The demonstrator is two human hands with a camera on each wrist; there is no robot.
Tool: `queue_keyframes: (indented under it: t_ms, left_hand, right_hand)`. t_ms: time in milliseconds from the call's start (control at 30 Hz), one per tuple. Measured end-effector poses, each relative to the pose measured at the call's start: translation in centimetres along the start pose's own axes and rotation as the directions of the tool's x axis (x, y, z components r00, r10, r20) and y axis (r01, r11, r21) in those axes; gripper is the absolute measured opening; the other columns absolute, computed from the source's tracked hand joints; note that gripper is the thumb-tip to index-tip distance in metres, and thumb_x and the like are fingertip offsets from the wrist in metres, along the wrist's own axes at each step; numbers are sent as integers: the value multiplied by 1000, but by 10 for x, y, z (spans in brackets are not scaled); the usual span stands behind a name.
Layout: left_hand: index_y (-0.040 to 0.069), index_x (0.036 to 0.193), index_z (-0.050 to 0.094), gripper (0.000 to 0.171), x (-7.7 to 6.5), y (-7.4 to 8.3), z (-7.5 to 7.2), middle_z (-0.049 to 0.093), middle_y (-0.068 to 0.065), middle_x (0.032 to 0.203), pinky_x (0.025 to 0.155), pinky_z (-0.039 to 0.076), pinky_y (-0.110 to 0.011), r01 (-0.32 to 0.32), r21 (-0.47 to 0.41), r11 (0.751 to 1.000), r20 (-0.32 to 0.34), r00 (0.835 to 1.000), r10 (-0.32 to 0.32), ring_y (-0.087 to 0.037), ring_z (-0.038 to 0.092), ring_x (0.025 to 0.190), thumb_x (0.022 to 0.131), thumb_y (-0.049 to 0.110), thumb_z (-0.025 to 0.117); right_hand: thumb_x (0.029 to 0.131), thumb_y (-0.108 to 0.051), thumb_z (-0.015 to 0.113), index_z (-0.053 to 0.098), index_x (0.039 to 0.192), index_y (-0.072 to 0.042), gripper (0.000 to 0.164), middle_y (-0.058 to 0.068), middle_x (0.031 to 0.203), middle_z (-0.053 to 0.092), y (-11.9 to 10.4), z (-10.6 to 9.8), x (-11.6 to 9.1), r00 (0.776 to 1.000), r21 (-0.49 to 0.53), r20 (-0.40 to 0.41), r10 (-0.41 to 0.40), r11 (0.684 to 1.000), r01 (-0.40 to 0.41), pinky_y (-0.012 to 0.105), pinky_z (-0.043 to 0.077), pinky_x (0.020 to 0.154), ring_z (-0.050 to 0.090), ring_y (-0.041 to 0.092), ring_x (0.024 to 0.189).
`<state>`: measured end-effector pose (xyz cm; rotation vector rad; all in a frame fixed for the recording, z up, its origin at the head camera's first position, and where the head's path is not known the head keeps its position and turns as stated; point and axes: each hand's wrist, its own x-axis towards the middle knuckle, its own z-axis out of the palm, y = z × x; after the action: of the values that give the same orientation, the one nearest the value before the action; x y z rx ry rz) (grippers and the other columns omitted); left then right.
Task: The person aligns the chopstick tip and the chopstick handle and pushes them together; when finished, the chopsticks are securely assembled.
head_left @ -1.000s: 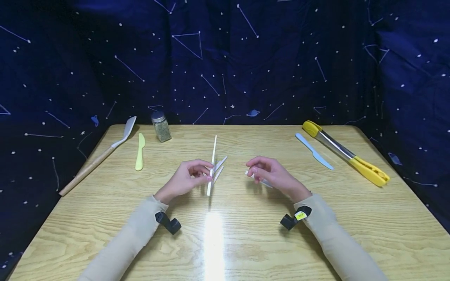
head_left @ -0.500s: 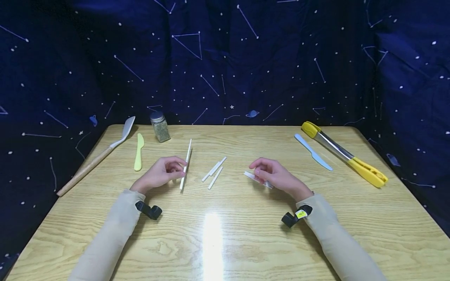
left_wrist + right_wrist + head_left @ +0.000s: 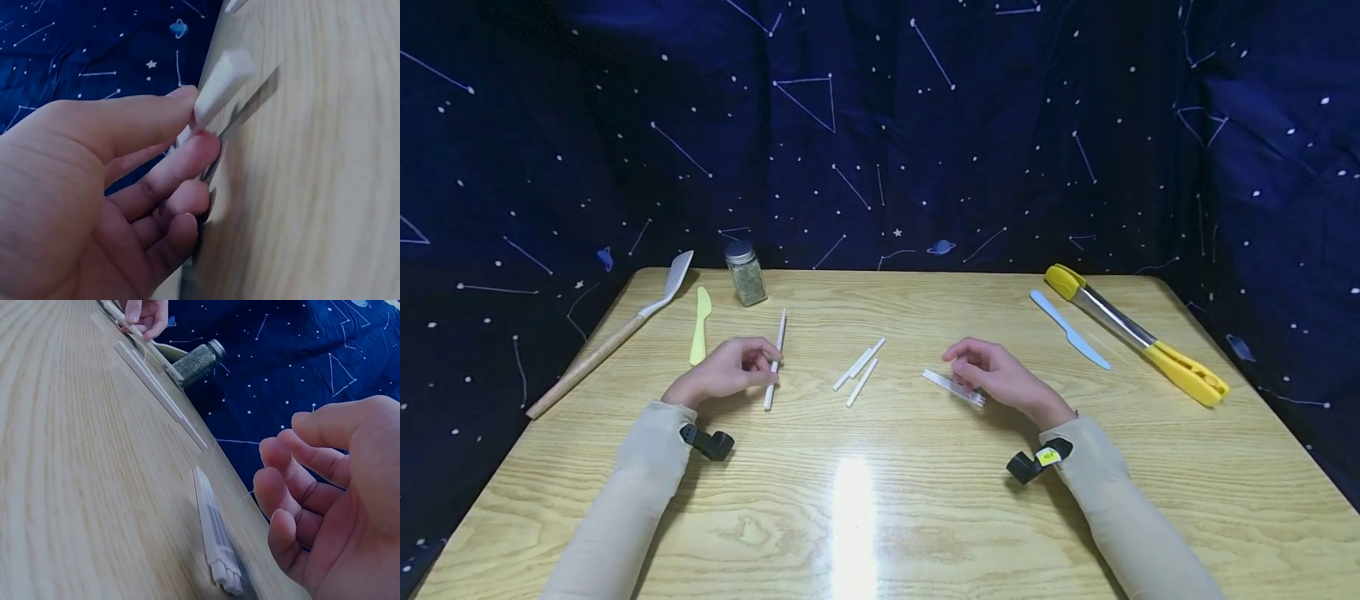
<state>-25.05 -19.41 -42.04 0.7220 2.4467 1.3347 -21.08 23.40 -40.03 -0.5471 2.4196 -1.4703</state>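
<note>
My left hand [image 3: 733, 367] pinches a slender white chopstick [image 3: 779, 333] between thumb and fingertips, at the left of the table. Its squared near end [image 3: 228, 72] shows in the left wrist view, with a shadow on the wood beside it. In the middle lie a few loose white sticks [image 3: 862, 383], some overlapping. My right hand [image 3: 996, 375] hovers with loosely curled fingers and holds nothing. Below it, a bundle of several white sticks [image 3: 943, 383] lies side by side on the table; the right wrist view shows these sticks [image 3: 215, 531] apart from the fingers.
On the left lie a wood-handled spatula [image 3: 625, 333] and a yellow knife [image 3: 700, 329]; a herb jar [image 3: 747, 279] stands behind. At the right are a blue knife [image 3: 1071, 331] and yellow-ended tongs [image 3: 1120, 321]. A dark starry cloth [image 3: 895, 150] hangs behind the table [image 3: 925, 500].
My left hand has carried the chopstick leftward from the middle sticks and lowered it towards the table. The right hand has shifted slightly right, uncovering more of the bundle.
</note>
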Motion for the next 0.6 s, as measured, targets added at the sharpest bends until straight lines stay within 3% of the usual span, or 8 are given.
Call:
queue_keyframes:
  t_ms: [233,600]
  left_hand:
    - [0,97,66,18,0,-7,0,57,-1,66,52,39,-20,-16,178,984,-73,997,29,-7,48,55,81,5,73]
    - [0,102,66,24,-1,-8,-4,56,-3,69,53,37,-21,33,148,988,-90,996,-20,-9,48,58,81,9,75]
  right_hand:
    - [100,-14,51,54,119,4,26,13,84,56,5,-2,1,1000,-33,-13,5,999,-6,25,45,63,52,18,69]
    - [101,-12,49,53,118,5,25,14,85,57,6,-5,3,1000,-30,0,17,999,-17,25,46,62,52,15,68]
